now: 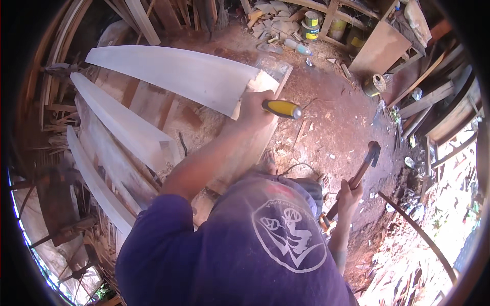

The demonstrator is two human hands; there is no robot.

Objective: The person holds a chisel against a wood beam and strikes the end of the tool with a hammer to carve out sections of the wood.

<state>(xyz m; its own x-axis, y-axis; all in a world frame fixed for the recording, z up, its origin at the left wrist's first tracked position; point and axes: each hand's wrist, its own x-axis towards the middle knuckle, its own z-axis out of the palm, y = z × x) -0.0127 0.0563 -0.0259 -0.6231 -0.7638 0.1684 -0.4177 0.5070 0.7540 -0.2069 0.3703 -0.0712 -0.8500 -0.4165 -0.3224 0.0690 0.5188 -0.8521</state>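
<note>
My left hand (256, 109) is closed round a chisel with a yellow and black handle (279, 108) and a metal end cap. The chisel's blade is hidden behind the hand, which is at the near right end of a long, pale, tapered wooden piece (168, 71). That end shows a lighter, cut-looking patch. Off to the right, my right hand (349, 196) grips the wooden handle of a hammer (362, 171). The dark hammer head points up and away, apart from the chisel and the wood.
Two more pale curved wooden pieces, one in the middle (122, 115) and one nearer (94, 178), lie on the left. A worn board (258, 143) lies under the work. Tins (310, 28), a plastic bottle (297, 47) and a can (375, 85) stand or lie on the littered earth floor.
</note>
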